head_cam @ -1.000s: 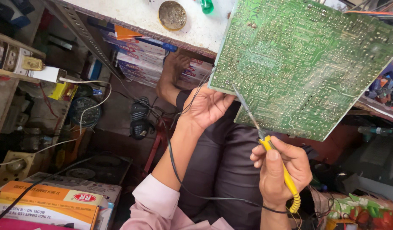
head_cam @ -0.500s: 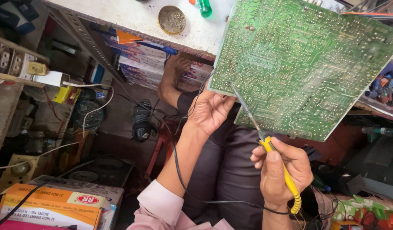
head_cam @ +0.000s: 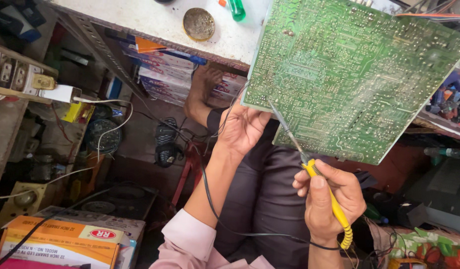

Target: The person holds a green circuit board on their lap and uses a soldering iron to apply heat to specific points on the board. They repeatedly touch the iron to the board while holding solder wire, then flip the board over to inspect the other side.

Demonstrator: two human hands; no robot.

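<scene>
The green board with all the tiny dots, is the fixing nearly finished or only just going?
Done: the green circuit board is lifted off the bench, solder side up. In hand: the left hand grips its lower edge, and the right hand holds the yellow soldering iron, tip touching the board near that edge. Left: I cannot tell which joints are finished; no fresh ones stand out.

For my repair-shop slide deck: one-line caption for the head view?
Left hand steadies a green circuit board; right hand aims a yellow-handled soldering iron.
</scene>
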